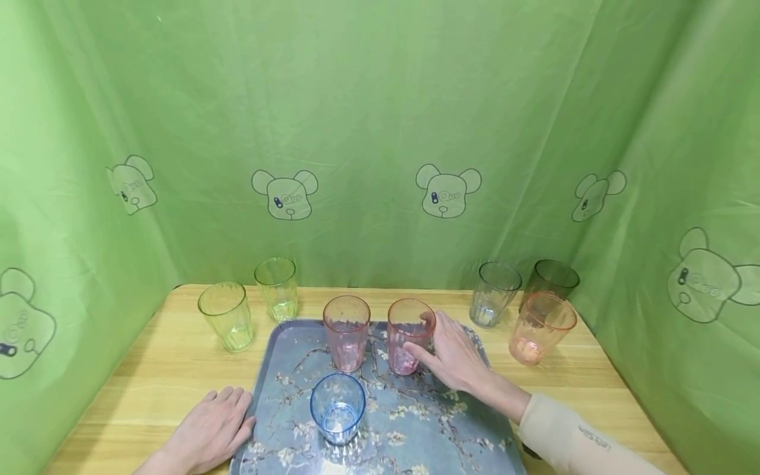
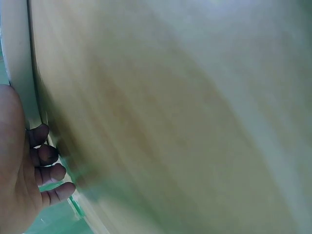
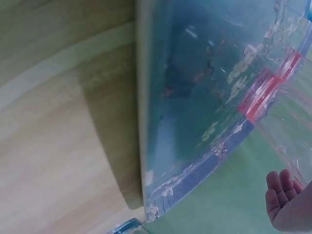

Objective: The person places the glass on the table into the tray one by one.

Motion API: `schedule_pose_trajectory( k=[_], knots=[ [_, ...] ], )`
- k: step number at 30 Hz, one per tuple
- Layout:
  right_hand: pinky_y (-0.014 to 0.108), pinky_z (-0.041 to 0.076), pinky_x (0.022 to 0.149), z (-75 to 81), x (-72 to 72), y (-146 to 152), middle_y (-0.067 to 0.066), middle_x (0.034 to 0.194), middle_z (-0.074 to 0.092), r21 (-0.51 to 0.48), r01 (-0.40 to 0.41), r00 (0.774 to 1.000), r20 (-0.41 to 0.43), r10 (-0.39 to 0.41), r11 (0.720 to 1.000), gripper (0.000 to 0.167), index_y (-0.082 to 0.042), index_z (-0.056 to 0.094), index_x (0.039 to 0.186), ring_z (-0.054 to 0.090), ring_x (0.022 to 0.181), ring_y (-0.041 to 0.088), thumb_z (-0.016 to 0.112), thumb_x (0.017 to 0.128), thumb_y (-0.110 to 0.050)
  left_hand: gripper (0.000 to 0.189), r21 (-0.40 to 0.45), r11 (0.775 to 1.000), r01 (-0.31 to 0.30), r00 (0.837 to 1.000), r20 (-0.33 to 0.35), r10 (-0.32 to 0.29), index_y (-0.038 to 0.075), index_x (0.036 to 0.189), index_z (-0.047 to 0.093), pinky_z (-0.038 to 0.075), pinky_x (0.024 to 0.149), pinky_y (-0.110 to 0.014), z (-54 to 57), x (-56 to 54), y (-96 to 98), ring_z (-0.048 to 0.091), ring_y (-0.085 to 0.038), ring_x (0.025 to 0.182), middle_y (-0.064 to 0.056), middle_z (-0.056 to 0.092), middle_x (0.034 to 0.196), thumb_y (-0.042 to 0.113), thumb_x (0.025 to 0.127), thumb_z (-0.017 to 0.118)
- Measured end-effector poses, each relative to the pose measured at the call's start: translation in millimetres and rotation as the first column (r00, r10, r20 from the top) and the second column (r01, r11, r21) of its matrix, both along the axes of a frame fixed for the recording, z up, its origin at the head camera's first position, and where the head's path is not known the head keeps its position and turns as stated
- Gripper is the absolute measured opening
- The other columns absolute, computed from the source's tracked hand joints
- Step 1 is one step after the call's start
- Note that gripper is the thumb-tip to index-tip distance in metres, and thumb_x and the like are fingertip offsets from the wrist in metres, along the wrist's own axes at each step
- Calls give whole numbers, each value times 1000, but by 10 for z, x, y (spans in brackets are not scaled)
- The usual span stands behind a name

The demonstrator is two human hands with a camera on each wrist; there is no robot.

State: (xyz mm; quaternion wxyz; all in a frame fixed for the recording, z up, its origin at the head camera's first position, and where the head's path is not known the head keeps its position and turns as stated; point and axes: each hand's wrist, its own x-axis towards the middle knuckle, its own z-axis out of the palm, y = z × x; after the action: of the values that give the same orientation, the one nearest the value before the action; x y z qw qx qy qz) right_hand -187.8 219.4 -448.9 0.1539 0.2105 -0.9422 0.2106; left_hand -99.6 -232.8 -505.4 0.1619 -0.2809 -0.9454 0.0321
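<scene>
Beside the tray (image 1: 427,439), I see the left hand (image 1: 212,423) lying loose — the right hand (image 1: 457,354) grips a pink glass (image 1: 401,338).

Seeing a green cloth back wall (image 1: 362,86) close behind the far edge of the tabletop (image 1: 139,369). Meeting a green left wall (image 1: 35,165) beyond the left edge and a green right wall (image 1: 718,158) beyond the right edge. Repeating cartoon bear-head outlines (image 1: 287,198) on all three walls. Hanging in loose folds (image 1: 564,112), looking darker beyond the far-right corner and brighter past the left edge. Showing pale yellow wood grain (image 1: 605,389) on the tabletop, rounding off at the far-left corner. Catching a whitish sheen (image 2: 214,7) in the left wrist view and a broad shadow (image 3: 114,126) in the right wrist view.
</scene>
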Motion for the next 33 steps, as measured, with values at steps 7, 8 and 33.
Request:
schedule_pose_trajectory(
  k=[7, 8, 33],
  knots=[
    [42, 50, 88, 12, -7, -19, 5, 102, 62, 16, 7, 1000, 8, -7, 1000, 63, 2, 59, 132, 54, 88, 14, 64, 100, -51, 28, 24, 999, 27, 996, -81, -25, 21, 87, 48, 35, 63, -25, -37, -2, -5, 41, -9, 70, 11, 40, 76, 36, 89, 72],
    [42, 50, 88, 15, -8, -23, 5, 102, 62, 19, 8, 1000, 8, -8, 1000, 62, 2, 59, 132, 54, 88, 14, 64, 100, -51, 28, 25, 999, 30, 996, -87, -28, 21, 86, 48, 35, 63, -25, -39, -3, -6, 41, -9, 69, 11, 39, 76, 36, 88, 72],
    [50, 54, 93, 81, -11, 43, 19, 127, 63, 60, 54, 997, 47, -57, 997, 90, 5, 43, 151, 62, 105, 28, 65, 95, -61, 27, 37, 999, 32, 997, -78, -29, 21, 88, 49, 35, 62, -25, -29, -7, -2, 41, -8, 69, 12, 41, 76, 36, 89, 72]
  ],
)
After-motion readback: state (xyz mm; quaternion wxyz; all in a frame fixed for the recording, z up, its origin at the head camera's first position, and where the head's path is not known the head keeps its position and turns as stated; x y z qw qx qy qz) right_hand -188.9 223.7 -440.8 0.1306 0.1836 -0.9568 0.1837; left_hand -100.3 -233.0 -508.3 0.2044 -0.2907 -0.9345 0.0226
